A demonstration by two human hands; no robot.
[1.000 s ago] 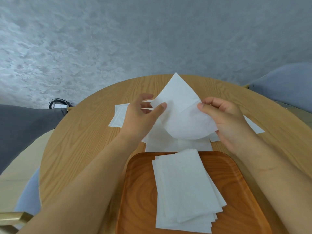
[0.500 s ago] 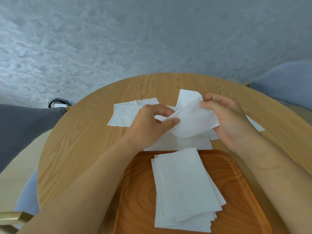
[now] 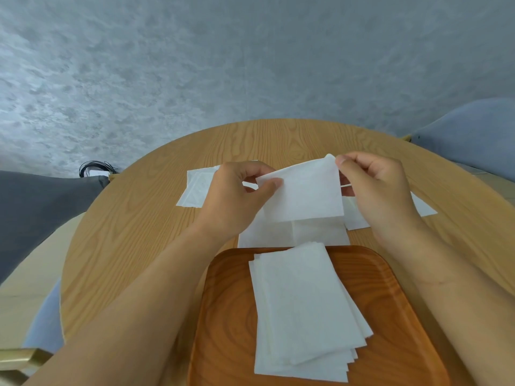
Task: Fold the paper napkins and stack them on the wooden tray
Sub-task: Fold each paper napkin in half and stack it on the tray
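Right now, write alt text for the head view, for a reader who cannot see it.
Two bare hands, left hand and right hand, hold a folded white napkin by its upper corners above a round wooden table. A stack of folded napkins lies on a wooden tray nearer the viewer, and unfolded napkins lie flat beyond.

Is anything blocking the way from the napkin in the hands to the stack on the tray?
Nothing visible does. The held napkin, pinched by the left hand and right hand, hangs above unfolded napkins lying flat; the stack is uncovered.
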